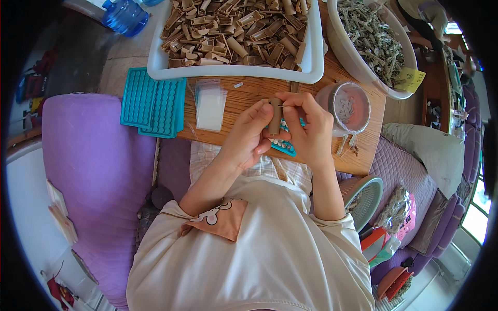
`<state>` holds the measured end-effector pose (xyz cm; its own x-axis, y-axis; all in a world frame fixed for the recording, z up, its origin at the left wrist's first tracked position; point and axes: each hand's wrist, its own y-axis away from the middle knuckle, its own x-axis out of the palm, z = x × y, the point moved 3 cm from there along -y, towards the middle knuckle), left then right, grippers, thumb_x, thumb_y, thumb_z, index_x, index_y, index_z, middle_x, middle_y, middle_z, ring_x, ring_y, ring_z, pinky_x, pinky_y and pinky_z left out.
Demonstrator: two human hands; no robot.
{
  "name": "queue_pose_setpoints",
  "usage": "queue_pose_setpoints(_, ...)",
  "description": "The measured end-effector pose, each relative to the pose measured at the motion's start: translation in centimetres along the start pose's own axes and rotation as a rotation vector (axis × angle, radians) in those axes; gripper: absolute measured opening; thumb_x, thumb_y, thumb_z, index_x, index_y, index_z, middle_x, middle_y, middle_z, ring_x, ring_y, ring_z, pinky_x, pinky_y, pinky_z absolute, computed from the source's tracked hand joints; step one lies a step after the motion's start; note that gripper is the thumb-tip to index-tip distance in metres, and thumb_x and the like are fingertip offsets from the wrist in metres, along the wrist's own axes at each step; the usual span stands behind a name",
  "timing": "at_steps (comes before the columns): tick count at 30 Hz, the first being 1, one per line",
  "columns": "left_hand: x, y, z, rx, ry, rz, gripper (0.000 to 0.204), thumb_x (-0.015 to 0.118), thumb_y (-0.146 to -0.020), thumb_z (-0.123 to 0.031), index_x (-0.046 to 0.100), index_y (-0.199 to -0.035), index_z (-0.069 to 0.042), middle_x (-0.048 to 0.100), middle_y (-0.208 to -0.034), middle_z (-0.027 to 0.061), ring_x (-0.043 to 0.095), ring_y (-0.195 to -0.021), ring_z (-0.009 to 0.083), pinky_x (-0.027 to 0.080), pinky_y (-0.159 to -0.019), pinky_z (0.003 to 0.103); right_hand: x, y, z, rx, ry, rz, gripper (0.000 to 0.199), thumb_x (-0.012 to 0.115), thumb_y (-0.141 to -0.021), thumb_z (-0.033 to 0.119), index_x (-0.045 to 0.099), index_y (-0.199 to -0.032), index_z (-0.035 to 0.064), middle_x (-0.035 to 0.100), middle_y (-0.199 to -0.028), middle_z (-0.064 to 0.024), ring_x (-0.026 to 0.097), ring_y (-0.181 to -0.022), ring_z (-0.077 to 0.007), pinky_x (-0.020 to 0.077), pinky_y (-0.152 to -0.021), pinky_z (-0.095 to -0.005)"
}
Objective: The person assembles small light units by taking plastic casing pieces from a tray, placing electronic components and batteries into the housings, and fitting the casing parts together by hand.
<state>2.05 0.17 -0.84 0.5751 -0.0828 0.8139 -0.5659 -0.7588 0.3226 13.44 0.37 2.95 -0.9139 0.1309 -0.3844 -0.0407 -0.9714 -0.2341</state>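
Between the fingers of my left hand (243, 130) stands a brown plastic tube-like piece (275, 118), held upright over the table. My right hand (315, 128) is closed in a pinch at the upper right side of that piece. A thin dark sliver, perhaps a wire or pin, shows at the right fingertips; its kind is too small to tell. Below my hands lies a small teal tray (285, 149) with several small round whitish pieces, partly hidden by my fingers.
A white bin (233, 71) of brown plastic parts stands at the far side of the wooden table (238, 96). Teal moulded trays (150, 103) and clear plastic bags (210, 106) lie left. Rightward are a small tub (326, 96) of white pieces and a large basin (358, 62) of bundled parts.
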Motion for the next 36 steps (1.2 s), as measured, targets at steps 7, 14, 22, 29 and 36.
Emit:
queue_pose_setpoints(7, -1.0, -0.5, 1.2, -0.007, -0.236, -0.032, 0.032, 0.040, -0.089, -0.031, 0.045, -0.105, -0.003, 0.049, -0.068, 0.0014, 0.060, -0.063, 0.0087, 0.031, -0.030, 0.013, -1.0, 0.8, -2.4, 0.112, -0.048, 0.129, 0.007, 0.052, -0.074, -0.003, 0.051, -0.080, -0.0004, 0.061, -0.086, -0.0127, 0.059, -0.068, -0.0202, 0.0481, -0.061, -0.0282)
queue_pose_setpoints(14, 1.8, -0.8, 2.3, -0.225, -0.386, 0.283, 0.036, 0.038, -0.089, -0.031, 0.042, -0.114, -0.004, 0.055, -0.079, 0.0032, 0.059, -0.069, 0.0088, 0.040, -0.040, 0.017, -5.7, 2.3, -2.4, 0.146, -0.210, 0.383, 0.023, 0.059, -0.074, 0.004, 0.052, -0.096, 0.0000, 0.055, -0.097, -0.0106, 0.054, -0.089, -0.0196, 0.0438, -0.075, -0.0285)
queue_pose_setpoints(22, 1.8, -2.6, -7.7, 0.638, -1.164, -0.153, 0.027, 0.051, -0.083, -0.025, 0.053, -0.103, -0.006, 0.060, -0.095, 0.0058, 0.058, -0.080, 0.0142, 0.047, -0.062, 0.026, -22.3, 11.5, 0.1, 0.289, 0.235, -0.477, 0.016, 0.052, -0.076, 0.008, 0.051, -0.090, -0.0007, 0.048, -0.079, -0.0030, 0.045, -0.067, -0.0097, 0.0360, -0.060, -0.0203)
queue_pose_setpoints(29, 0.2, -7.2, -16.0, 0.883, -1.976, -0.712, 0.024, 0.055, -0.078, -0.028, 0.056, -0.094, -0.010, 0.061, -0.083, 0.0072, 0.059, -0.073, 0.0258, 0.046, -0.060, 0.037, -25.0, 15.9, -1.0, 0.957, 0.584, 0.219, 0.024, 0.052, -0.073, 0.002, 0.053, -0.097, -0.0003, 0.055, -0.076, -0.0087, 0.055, -0.072, -0.0154, 0.0420, -0.065, -0.0285)
queue_pose_setpoints(36, -0.5, -10.3, -15.7, 0.846, -2.289, -0.779, 0.018, 0.060, -0.073, -0.020, 0.055, -0.086, -0.008, 0.059, -0.081, 0.0068, 0.058, -0.072, 0.0268, 0.047, -0.058, 0.038, -20.4, 3.2, -1.8, 0.267, 0.642, 0.181, 0.027, 0.056, -0.072, 0.003, 0.053, -0.098, -0.0026, 0.058, -0.082, -0.0146, 0.058, -0.070, -0.0246, 0.0447, -0.067, -0.0306)
